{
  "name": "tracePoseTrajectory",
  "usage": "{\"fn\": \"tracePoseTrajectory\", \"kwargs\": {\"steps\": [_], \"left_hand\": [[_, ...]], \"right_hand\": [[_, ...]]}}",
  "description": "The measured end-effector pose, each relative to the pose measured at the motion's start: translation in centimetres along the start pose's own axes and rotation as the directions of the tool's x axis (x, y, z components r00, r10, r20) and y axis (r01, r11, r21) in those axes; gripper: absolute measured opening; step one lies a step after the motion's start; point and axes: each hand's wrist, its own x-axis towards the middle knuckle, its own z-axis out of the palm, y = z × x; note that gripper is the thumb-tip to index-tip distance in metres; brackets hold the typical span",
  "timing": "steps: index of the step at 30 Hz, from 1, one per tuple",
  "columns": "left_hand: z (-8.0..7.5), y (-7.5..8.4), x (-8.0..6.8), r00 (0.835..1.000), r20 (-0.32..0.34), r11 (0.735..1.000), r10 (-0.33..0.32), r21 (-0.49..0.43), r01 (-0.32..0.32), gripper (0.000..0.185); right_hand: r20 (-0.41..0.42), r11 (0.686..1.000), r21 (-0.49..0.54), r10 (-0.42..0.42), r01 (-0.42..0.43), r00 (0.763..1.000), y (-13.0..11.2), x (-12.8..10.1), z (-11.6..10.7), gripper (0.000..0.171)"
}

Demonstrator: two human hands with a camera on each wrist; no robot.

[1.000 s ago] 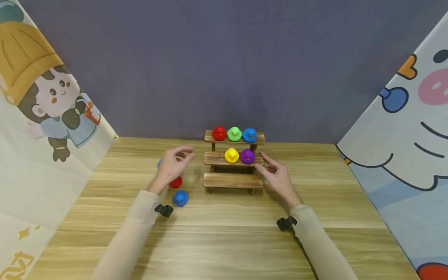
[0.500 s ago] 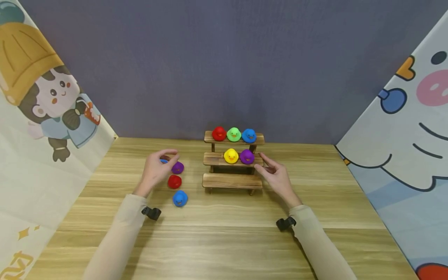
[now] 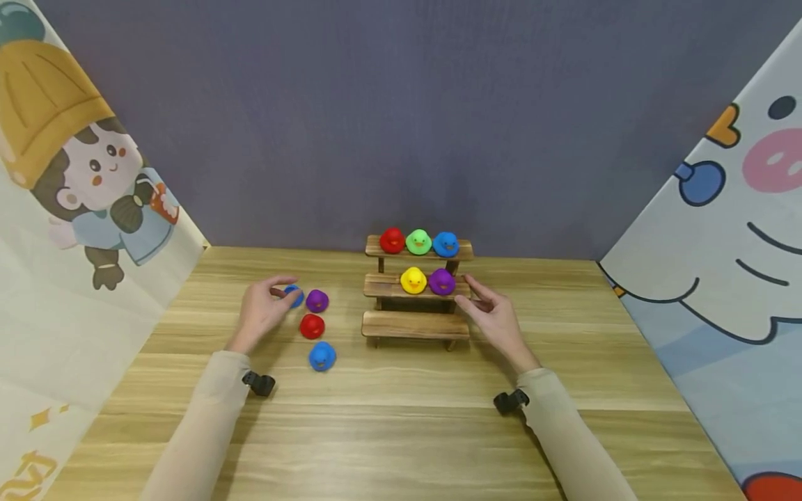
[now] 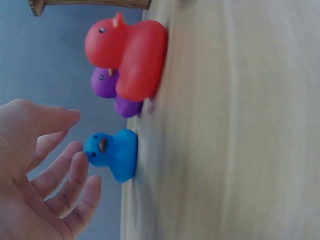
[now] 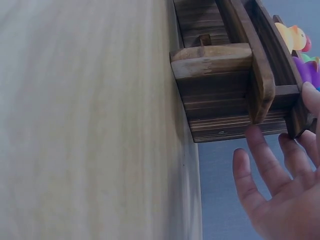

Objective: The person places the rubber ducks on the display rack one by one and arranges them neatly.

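My left hand (image 3: pixel 262 309) reaches around a blue rubber duck (image 3: pixel 296 297) at the left, thumb and fingers parted about it. In the left wrist view a gap shows between the thumb and this blue duck (image 4: pixel 116 154). My right hand (image 3: pixel 495 319) holds the right end of the middle step of a three-step wooden stand (image 3: pixel 388 285), thumb in front and index finger behind. The other fingers spread loosely below in the right wrist view. A yellow duck (image 3: pixel 413 281) and a purple duck (image 3: pixel 442 282) sit on that middle step.
On the top step stand red (image 3: pixel 392 241), green (image 3: pixel 418 243) and blue (image 3: pixel 446 245) ducks. Close to my left hand, a purple duck (image 3: pixel 317 301), a red duck (image 3: pixel 312 326) and another blue duck (image 3: pixel 322 356) rest on the table (image 3: pixel 401 424). A grey wall (image 3: pixel 401 125) rises behind.
My left hand has moved left and slightly down to the blue duck, uncovering the purple and red ducks on the table. My right hand stays at the stand.
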Motion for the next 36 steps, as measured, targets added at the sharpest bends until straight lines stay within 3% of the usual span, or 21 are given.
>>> {"fn": "tracePoseTrajectory", "kwargs": {"steps": [6, 18, 36], "left_hand": [[-0.2, -1.2, 0.0, 1.000, 0.026, 0.999, -0.009, 0.047, 0.008, 0.037], [-0.5, -2.0, 0.1, 0.995, 0.098, 0.997, -0.027, 0.070, 0.020, 0.038], [-0.7, -2.0, 0.4, 0.996, 0.091, 0.997, -0.021, 0.081, 0.014, 0.039]], "right_hand": [[-0.001, 1.000, -0.005, 0.007, -0.007, 1.000, 0.1, 0.0, 0.1, 0.059], [-0.001, 1.000, -0.015, 0.002, -0.002, 1.000, 0.2, -0.1, 0.0, 0.059], [0.002, 1.000, -0.014, 0.017, -0.017, 1.000, 0.2, 0.1, 0.0, 0.059]]}}
